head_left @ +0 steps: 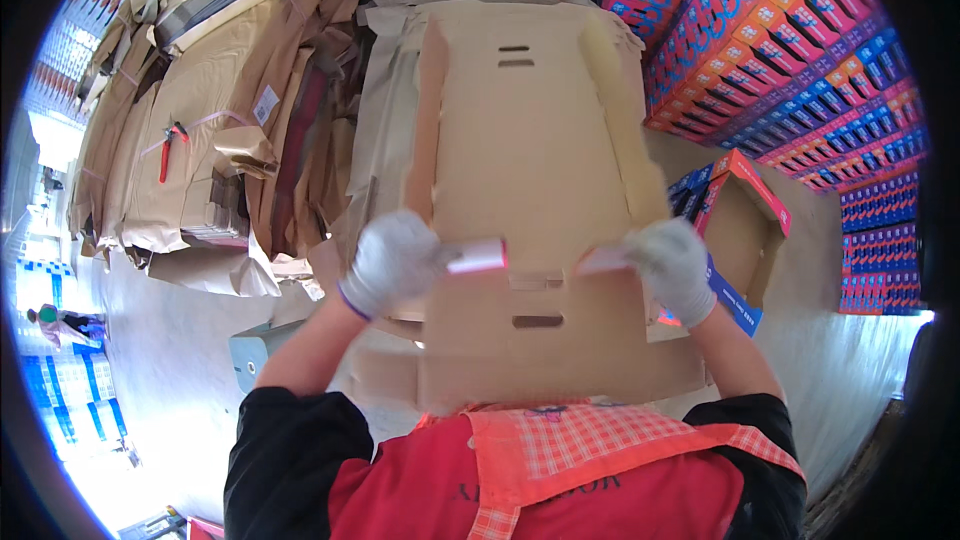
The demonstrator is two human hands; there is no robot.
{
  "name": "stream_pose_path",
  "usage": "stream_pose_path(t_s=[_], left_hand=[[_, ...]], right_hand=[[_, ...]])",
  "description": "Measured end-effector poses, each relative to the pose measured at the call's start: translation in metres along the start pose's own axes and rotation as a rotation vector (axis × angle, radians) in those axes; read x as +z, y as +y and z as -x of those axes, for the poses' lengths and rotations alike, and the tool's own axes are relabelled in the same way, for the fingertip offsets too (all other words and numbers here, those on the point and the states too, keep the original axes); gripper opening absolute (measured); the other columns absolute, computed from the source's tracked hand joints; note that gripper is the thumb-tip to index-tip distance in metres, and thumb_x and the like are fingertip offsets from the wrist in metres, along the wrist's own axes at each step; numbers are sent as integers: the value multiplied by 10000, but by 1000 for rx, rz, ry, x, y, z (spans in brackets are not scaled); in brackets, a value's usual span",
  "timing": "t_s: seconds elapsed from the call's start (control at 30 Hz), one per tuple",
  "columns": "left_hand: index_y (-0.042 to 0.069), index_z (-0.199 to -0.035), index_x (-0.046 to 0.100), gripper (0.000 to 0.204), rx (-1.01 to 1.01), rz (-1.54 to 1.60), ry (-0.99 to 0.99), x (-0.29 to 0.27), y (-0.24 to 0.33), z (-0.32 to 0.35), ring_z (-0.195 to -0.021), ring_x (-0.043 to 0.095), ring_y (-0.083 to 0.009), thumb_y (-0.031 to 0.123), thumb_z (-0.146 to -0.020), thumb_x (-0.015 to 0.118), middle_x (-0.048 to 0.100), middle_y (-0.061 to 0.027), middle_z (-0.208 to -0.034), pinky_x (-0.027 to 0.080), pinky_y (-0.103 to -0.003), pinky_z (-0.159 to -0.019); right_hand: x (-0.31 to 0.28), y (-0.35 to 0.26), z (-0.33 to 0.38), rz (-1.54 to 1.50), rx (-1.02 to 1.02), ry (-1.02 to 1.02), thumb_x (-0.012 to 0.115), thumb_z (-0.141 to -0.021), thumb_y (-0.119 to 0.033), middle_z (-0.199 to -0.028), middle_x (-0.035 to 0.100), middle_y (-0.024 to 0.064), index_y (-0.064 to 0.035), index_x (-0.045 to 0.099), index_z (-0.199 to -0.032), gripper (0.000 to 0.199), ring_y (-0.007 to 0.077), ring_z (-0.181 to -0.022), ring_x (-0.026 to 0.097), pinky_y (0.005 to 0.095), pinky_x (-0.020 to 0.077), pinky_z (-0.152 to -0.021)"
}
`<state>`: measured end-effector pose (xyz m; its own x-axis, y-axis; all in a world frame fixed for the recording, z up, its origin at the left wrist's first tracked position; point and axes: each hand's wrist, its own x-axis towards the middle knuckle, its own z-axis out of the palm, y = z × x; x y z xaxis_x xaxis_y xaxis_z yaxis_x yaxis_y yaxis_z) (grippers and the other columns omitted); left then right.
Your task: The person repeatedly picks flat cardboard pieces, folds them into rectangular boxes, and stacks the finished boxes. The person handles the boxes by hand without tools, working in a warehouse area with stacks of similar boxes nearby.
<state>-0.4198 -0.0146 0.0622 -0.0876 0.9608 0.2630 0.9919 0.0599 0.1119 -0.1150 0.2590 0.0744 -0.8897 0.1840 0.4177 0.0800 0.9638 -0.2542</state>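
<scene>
A large flat brown cardboard box blank (pixel 530 160) lies in front of me, with slot cutouts near its far and near ends. My left hand (pixel 395 260), in a white work glove, grips the box's left edge and a small pink-and-white flap or card (pixel 478 256). My right hand (pixel 672 265), also gloved, grips the right edge at a pale flap (pixel 603 260). Both hands are at about the same height on the blank.
Bundles of flattened brown cartons (pixel 200 130) are stacked at left, with red-handled pliers (pixel 168 148) on one. Stacks of red and blue boxes (pixel 800 60) fill the right. An open printed carton (pixel 745 225) stands by my right hand. A person (pixel 55 325) stands far left.
</scene>
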Motion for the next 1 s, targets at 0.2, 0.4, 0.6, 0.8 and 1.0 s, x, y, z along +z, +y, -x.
stream_pose_path(t_s=[0.2, 0.4, 0.6, 0.8, 1.0], left_hand=[[20, -883, 704, 481, 49, 773, -877, -11, 95, 51, -932, 657, -395, 465, -913, 526, 690, -204, -939, 520, -470, -815], [102, -1330, 549, 505, -44, 172, -1119, -5, 67, 40, -1117, 602, -364, 361, -898, 587, 625, -177, -1238, 460, -512, -941], [80, -1533, 282, 786, -742, 484, 129, 78, 38, 33, -1413, 342, -283, 245, -859, 653, 294, -126, -1578, 319, -436, -1137], [114, -1572, 171, 918, -940, 1988, 576, 101, 46, 32, -1285, 478, -203, 112, -800, 668, 301, -65, -1576, 409, -371, -1071], [151, -836, 627, 176, -645, 2792, 359, 125, 107, 1, -767, 617, -221, 322, -813, 590, 623, -42, -798, 525, -349, -709]], right_hand=[[-16, -72, 64, -717, 114, -1236, 655, -843, -265, -1126, 643, 220, -50, 632, -1160, 384, 410, -1040, 609, 465, 496, -874], [-8, -20, 53, -388, 117, -1022, 696, -836, -344, -1260, 602, 176, -36, 590, -1231, 512, 382, -1131, 581, 432, 481, -941], [100, 31, 33, -374, 576, 24, 723, -809, -250, -1454, 429, 172, -71, 449, -1420, 693, 300, -1369, 393, 381, 398, -1074], [105, 49, 14, -1445, 1111, 177, 601, -767, -90, -1270, 557, 141, -7, 449, -1404, 661, 239, -1120, 549, 335, 468, -947], [-61, 15, -65, -1030, 762, 117, 597, -701, -120, -1144, 619, 168, 7, 487, -1340, 662, 286, -992, 624, 348, 507, -861]])
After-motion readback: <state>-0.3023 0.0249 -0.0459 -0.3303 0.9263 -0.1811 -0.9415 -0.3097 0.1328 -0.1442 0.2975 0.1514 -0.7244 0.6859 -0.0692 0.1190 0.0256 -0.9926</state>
